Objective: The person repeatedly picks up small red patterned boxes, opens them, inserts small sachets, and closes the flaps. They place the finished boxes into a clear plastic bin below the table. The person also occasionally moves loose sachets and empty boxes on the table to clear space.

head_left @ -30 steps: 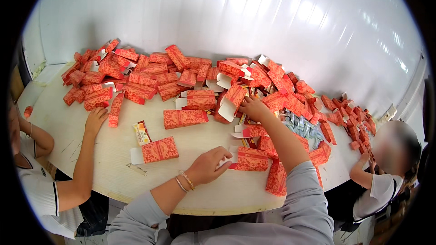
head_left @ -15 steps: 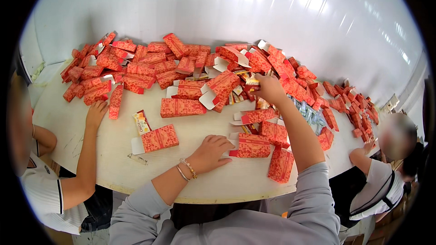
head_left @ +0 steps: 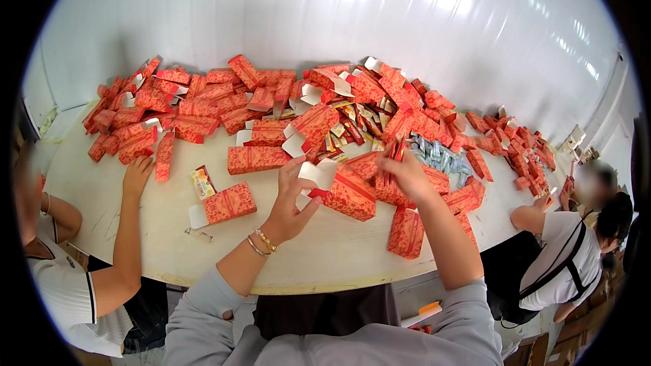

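Nearest the camera, two grey sleeves rise from the lower edge over a pale round surface (head_left: pixel 339 257). The left hand (head_left: pixel 290 200), with bracelets at its wrist, is closed on the white flap end of an open red box (head_left: pixel 347 191), which lies tilted just above the surface. The right hand (head_left: pixel 407 175), just right of that box, pinches a thin bundle of red packets (head_left: pixel 393 156) upright between fingers and thumb, right at the box's far corner. Another red box (head_left: pixel 407 232) stands below and right of the open box, near the surface edge. Left of the open box lies a closed red box (head_left: pixel 229 203) with a small yellow packet (head_left: pixel 201 183) touching its upper left. Further left, another person's hand (head_left: pixel 137 175) rests flat on the surface. Beyond the open box, a heap of red boxes (head_left: pixel 224 105) stretches across the far side against a white wall (head_left: pixel 339 20). Far right of the open box, a second person in a white shirt (head_left: pixel 566 247) leans at the surface edge.
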Available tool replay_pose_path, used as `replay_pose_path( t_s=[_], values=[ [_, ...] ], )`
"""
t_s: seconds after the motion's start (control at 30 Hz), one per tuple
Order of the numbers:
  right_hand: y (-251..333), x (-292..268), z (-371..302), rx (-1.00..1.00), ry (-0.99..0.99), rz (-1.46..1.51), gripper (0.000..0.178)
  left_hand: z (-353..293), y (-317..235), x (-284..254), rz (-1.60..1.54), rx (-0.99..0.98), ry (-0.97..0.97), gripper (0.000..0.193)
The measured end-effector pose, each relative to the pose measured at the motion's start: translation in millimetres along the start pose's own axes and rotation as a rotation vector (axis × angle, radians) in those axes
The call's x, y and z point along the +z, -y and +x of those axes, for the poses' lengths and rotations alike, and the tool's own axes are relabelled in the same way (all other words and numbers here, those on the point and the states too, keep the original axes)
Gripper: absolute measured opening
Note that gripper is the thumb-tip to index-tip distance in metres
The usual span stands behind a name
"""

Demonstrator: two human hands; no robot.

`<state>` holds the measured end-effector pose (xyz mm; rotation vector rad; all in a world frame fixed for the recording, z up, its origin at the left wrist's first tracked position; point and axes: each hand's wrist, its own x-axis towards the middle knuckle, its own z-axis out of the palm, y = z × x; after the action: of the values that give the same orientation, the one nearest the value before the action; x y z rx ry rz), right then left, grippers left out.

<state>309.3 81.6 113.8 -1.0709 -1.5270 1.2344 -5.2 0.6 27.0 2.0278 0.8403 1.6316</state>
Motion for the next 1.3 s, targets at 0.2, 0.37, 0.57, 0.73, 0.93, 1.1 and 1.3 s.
replay_pose_path(
  t_s=[0.2,0.37,0.57,0.73,0.93,1.1,1.3],
  values=[
    [-23,60,-56,0.106,0.105,-0.011,0.025,4,-7,-4,-0.054,0.195,0.181,0.046],
    [-40,86,-64,0.079,-0.071,0.061,0.038,-9,-20,15,-0.398,-0.036,0.171,0.066],
    [-32,87,-65,0.010,-0.305,0.039,0.029,-12,-22,23,-0.093,-0.387,0.389,0.087],
    [4,97,-83,-0.357,-0.440,0.347,0.019,-6,-34,20,0.255,-0.483,0.363,0.091],
    [-5,150,-67,-0.312,-0.536,-0.180,0.049,-9,-48,23,0.308,-0.386,0.351,0.087],
    [-29,158,-58,-0.458,-0.571,-0.444,0.069,-11,-41,21,0.178,-0.425,0.306,0.079],
    [-20,138,-78,-0.477,-0.458,-0.393,0.065,-9,-39,24,0.098,-0.489,0.330,0.074]
  ],
)
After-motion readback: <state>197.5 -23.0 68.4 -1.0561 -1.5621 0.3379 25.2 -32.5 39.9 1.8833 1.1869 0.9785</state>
